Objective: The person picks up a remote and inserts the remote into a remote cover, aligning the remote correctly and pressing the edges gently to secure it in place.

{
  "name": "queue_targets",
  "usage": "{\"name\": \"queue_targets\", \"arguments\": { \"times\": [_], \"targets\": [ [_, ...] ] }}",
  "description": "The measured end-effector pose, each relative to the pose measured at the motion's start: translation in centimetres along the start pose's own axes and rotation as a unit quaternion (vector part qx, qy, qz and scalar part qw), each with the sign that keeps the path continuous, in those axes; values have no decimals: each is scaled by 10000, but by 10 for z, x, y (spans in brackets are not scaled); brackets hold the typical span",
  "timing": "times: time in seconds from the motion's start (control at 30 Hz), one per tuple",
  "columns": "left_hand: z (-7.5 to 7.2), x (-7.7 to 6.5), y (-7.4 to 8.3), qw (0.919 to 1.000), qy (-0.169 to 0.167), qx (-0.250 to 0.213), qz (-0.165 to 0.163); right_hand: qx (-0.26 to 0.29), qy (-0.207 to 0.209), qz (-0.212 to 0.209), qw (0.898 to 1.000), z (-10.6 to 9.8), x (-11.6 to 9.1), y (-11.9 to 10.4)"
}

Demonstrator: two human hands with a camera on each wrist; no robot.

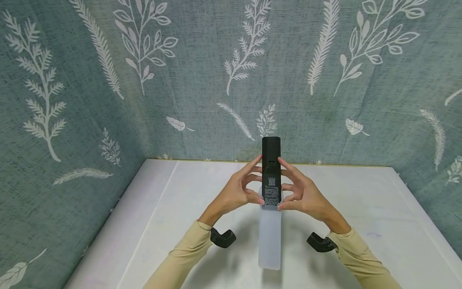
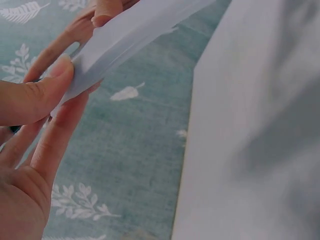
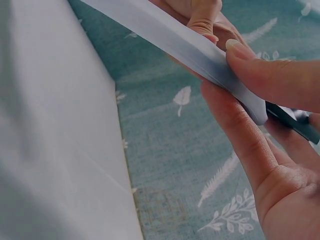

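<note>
Both left hand [image 1: 240, 190] and right hand [image 1: 304, 196], fingers part-curled, pinched black remote [image 1: 271, 170] and pale sleeve [image 1: 270, 241] above white table [image 1: 162, 208]; remote's lower end sat at sleeve mouth, so uneven thumb pressure likely risked snag or slip

Can't read the tiny print [image 1: 271, 192] on the black remote [image 1: 271, 150], way too small. Can barely spot the remote in the right wrist view, mostly hidden. Can't follow the pale cover [image 1: 270, 243] past the top edge in either wrist view, or the beige sleeves [image 1: 180, 257] below the head view, lol.
</note>
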State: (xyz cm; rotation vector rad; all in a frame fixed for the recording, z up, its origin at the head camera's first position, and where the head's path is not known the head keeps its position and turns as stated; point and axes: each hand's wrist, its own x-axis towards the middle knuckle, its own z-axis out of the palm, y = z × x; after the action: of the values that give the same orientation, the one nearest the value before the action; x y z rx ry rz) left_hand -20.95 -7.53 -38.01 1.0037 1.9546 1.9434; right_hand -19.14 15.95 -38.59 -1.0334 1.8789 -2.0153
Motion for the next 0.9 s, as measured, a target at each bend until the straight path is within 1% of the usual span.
{"name": "queue_targets", "arguments": {
  "times": [0.17,0.43,0.67,0.9],
  "targets": [
    [0,-1,2,10000,-13,-58,-14,-79,65,-95,9999,1,-1,0],
    [1,-2,5,10000,-15,0,53,-256,153,-220,9993,2,-2,-1],
    [2,-2,6,10000,4,-59,13,-75,196,-103,9997,2,-3,-1],
    [3,-1,6,9999,15,-93,50,46,165,-120,9998,2,-4,-2]
  ]
}}
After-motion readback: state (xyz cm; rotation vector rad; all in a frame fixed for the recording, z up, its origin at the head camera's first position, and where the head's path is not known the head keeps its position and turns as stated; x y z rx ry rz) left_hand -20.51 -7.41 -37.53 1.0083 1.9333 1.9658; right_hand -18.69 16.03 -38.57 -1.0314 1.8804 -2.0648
